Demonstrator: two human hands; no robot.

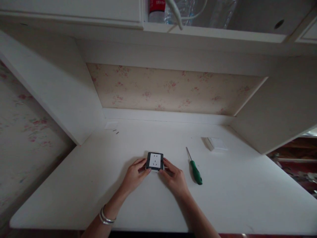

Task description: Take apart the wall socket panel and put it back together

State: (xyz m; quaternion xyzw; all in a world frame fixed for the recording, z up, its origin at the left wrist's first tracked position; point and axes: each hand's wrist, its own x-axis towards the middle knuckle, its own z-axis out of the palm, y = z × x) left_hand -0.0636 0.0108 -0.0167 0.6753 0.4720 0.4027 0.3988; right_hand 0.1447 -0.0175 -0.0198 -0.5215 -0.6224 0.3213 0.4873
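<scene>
A small square wall socket (pixel 155 160) with a dark frame and a white face lies on the white desk (pixel 74 185), face up. My left hand (pixel 135 174) grips its left edge with curled fingers. My right hand (pixel 174 177) holds its right edge the same way. Both hands rest on the desk near its middle. A silver bracelet is on my left wrist.
A green-handled screwdriver (pixel 195 168) lies just right of my right hand. A white cover plate (pixel 217 144) lies further back right. Two small dark screws (pixel 116 132) lie by a white piece at the back left. Shelf walls stand on both sides, with bottles above.
</scene>
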